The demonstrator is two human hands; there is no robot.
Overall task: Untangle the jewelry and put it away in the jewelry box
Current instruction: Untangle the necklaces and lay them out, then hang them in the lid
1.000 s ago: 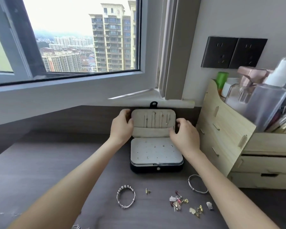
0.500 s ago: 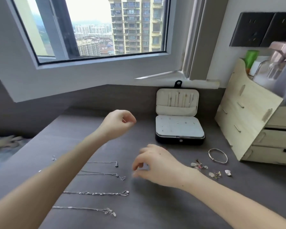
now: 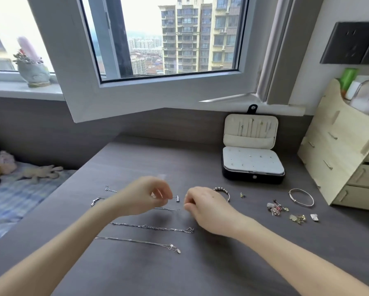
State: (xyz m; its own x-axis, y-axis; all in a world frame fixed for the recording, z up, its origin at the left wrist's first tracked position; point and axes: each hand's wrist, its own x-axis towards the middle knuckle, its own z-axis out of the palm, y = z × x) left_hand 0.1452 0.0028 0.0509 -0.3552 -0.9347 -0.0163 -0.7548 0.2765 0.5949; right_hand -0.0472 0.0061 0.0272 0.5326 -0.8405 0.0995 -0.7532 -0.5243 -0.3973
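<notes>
Several thin silver necklaces lie in rows on the dark desk, among them a long chain and a lower chain. My left hand hovers over the upper rows, with thumb and forefinger pinched at a chain whose small pendant sticks out to the right. My right hand is just to the right, fingers curled inward close to the end of another chain; what they hold is hidden. The open jewelry box, black outside and cream inside, stands at the back right.
A beaded bracelet peeks out behind my right hand. A gold stud, a silver bangle and small earring clusters lie right of it. A wooden organizer stands at the far right, and an open window sash overhangs the desk's back.
Both hands left the jewelry box and came down to the left over the necklaces. The left hand lowered onto a chain; the right hand's fingers curled in beside it. My view swung left.
</notes>
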